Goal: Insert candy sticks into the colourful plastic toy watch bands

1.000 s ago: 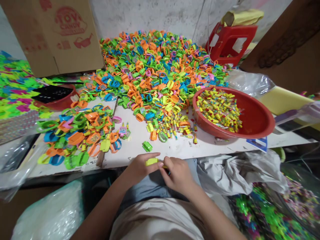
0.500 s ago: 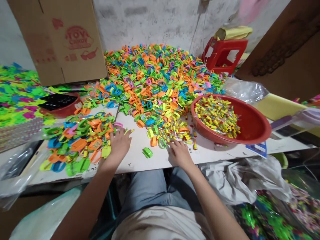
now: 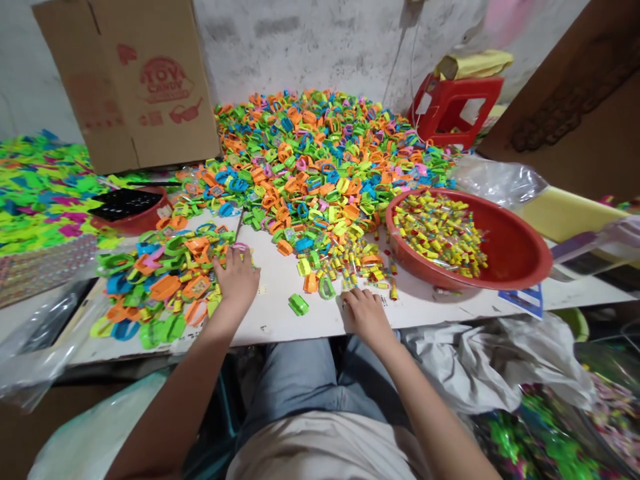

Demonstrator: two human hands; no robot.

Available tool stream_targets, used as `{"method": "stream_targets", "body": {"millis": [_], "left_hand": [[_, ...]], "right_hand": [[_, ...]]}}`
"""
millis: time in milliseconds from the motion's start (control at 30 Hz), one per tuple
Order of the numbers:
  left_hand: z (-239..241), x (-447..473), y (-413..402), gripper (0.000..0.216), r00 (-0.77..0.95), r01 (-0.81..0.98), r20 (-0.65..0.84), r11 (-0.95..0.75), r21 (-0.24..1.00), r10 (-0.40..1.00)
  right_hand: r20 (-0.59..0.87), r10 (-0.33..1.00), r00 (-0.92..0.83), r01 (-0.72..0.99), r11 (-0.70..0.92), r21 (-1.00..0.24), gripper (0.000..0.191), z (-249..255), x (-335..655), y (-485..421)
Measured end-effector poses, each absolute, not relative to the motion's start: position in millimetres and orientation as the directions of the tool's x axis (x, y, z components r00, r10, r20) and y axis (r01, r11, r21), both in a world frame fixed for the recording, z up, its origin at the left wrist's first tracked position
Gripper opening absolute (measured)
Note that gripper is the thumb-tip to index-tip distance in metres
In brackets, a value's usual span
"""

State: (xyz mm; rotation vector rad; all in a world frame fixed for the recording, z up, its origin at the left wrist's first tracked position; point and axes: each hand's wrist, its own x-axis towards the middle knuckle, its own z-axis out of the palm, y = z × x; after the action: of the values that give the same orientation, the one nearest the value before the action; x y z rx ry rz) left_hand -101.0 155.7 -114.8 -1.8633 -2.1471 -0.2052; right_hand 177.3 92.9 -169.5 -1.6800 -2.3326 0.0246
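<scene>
My left hand (image 3: 238, 279) lies on the white board (image 3: 280, 313) at the right edge of a small heap of assembled colourful plastic toys (image 3: 160, 280), its fingers curled over the nearest pieces. My right hand (image 3: 363, 312) rests on the board just below a scatter of small yellow candy tubes (image 3: 360, 263), fingertips touching them. A single green toy piece (image 3: 299, 305) lies between my hands. A large pile of loose orange, green and blue plastic pieces (image 3: 320, 147) fills the board's far side.
A red bowl (image 3: 515, 257) of yellow candy tubes stands at the right. A cardboard box (image 3: 133, 73) stands at the back left, a red stool (image 3: 453, 107) at the back right, a small red dish (image 3: 127, 210) at the left. Plastic bags surround my lap.
Both hands left my lap, where they held a yellow-green piece together. The left went to the small heap, the right to the candy tubes. The yellow-green piece is out of sight.
</scene>
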Motion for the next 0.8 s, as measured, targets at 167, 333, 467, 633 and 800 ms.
{"method": "stream_targets", "body": {"millis": [167,333,467,633,800], "left_hand": [[-105.5,-86.0,143.5,0.056,-0.033,0.999,0.355,0.035,0.001,0.934],[-120.0,-61.7,121.7,0.032,0.325,0.839,0.122,-0.346,0.420,0.938],[-139.3,-54.3,110.4,0.016,0.337,0.743,0.043,-0.294,0.602,0.941],[-145.7,-46.2,91.8,0.018,0.267,0.444,0.036,-0.156,0.882,0.963],[-133.1,-31.4,66.2,0.051,0.131,0.211,-0.096,0.067,0.975,0.987]], "right_hand": [[0.262,0.924,-0.278,0.894,0.349,-0.281,0.022,-174.0,183.4,90.5],[0.491,0.858,-0.152,0.688,0.449,-0.571,0.013,-172.8,185.6,83.1],[0.462,0.887,-0.026,0.424,0.428,-0.798,0.010,-167.3,179.0,71.6],[0.316,0.945,-0.085,0.216,0.327,-0.920,0.014,-162.1,160.0,57.6],[0.351,0.930,-0.110,0.193,0.366,-0.910,0.019,-158.2,142.5,48.7]]}}
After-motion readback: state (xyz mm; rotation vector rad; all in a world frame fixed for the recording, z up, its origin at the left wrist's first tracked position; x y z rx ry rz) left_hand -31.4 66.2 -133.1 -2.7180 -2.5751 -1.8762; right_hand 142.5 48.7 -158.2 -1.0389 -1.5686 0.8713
